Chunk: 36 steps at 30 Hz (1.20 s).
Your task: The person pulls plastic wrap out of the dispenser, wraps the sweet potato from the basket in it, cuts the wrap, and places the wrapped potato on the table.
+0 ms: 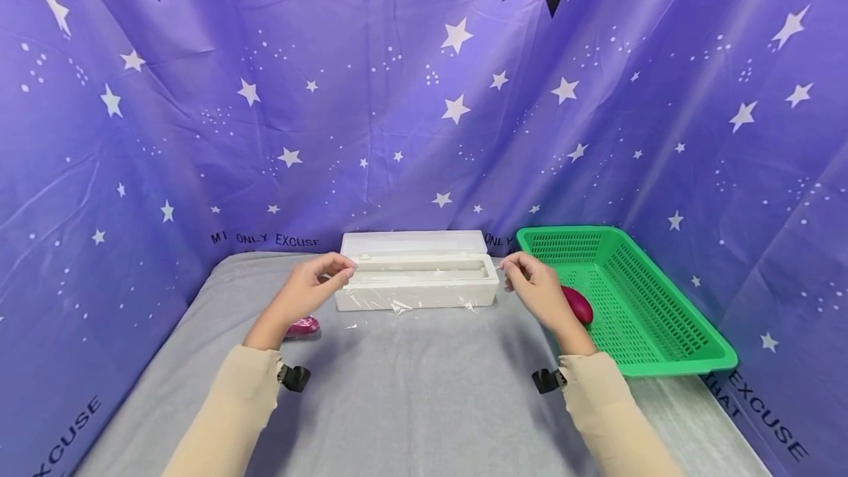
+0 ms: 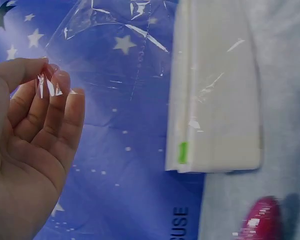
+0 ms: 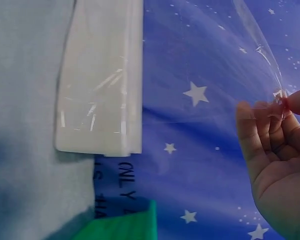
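Note:
A sheet of clear cling film (image 1: 400,307) stretches between both hands in front of a long white dispenser box (image 1: 417,294), whose lid stands raised. My left hand (image 1: 311,289) pinches one corner of the film between thumb and fingertips, off the box's left end. At the other end my right hand (image 1: 536,289) pinches the opposite corner. The left wrist view shows the film (image 2: 145,37) as a glossy, creased sheet running from the fingertips. Shiny and magenta, a film-wrapped oblong thing (image 1: 303,326) lies beside the left wrist, partly hidden by it.
A green slotted plastic basket (image 1: 662,282) stands at the right, with a smooth dark-red oval thing (image 1: 578,305) inside, partly behind the right wrist. Grey cloth (image 1: 411,389) covers the table. A purple star-printed curtain (image 1: 371,116) hangs close behind the box and along both sides.

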{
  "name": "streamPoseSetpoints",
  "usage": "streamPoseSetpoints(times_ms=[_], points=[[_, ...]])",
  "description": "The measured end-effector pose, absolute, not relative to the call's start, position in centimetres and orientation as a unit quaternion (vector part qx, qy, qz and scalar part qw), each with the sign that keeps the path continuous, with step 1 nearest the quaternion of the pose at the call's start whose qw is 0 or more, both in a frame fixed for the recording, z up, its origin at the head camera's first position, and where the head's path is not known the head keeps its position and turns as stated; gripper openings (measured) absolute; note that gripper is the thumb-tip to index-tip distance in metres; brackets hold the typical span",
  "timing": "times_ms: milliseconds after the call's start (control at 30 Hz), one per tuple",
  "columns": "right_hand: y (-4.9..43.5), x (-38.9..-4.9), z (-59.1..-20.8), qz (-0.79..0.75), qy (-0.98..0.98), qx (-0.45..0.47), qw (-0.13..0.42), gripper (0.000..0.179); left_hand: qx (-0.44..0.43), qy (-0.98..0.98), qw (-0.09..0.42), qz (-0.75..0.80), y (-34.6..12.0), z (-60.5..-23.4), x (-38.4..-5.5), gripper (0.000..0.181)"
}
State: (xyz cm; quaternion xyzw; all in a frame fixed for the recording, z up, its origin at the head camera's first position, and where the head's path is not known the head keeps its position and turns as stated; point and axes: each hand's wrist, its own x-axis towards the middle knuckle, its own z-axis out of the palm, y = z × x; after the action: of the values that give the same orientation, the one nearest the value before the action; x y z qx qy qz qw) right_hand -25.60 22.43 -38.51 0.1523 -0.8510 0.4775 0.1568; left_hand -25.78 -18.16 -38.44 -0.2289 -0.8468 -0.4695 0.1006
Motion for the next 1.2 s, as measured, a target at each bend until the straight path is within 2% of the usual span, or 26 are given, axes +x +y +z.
streamPoseSetpoints(times_ms=[233, 333, 600, 833, 1067, 1200], points=[[22.0, -25.2, -40.4, 0.452, -0.869, 0.146, 0.139, 0.017, -0.213, -0.847, 0.055, -0.484, -17.8, -39.5, -24.4, 0.013], [21.9, -24.7, -41.2, 0.430, -0.878, 0.152, 0.147, 0.017, -0.221, -0.841, 0.040, -0.491, -18.3, -41.4, -25.0, 0.012], [21.8, -23.7, -43.5, 0.405, -0.884, 0.181, 0.146, 0.018, -0.266, -0.836, -0.022, -0.479, -19.0, -43.1, -24.6, 0.006], [22.4, -23.0, -45.3, 0.388, -0.888, 0.234, 0.076, 0.017, -0.313, -0.833, -0.123, -0.440, -19.6, -44.1, -24.2, 0.008], [23.9, -22.2, -46.3, 0.385, -0.871, 0.306, 0.013, 0.015, -0.368, -0.807, -0.182, -0.425, -19.9, -44.9, -23.9, 0.015], [24.7, -21.8, -46.7, 0.376, -0.868, 0.323, -0.016, 0.014, -0.349, -0.809, -0.223, -0.416, -19.8, -45.4, -23.5, 0.015]])
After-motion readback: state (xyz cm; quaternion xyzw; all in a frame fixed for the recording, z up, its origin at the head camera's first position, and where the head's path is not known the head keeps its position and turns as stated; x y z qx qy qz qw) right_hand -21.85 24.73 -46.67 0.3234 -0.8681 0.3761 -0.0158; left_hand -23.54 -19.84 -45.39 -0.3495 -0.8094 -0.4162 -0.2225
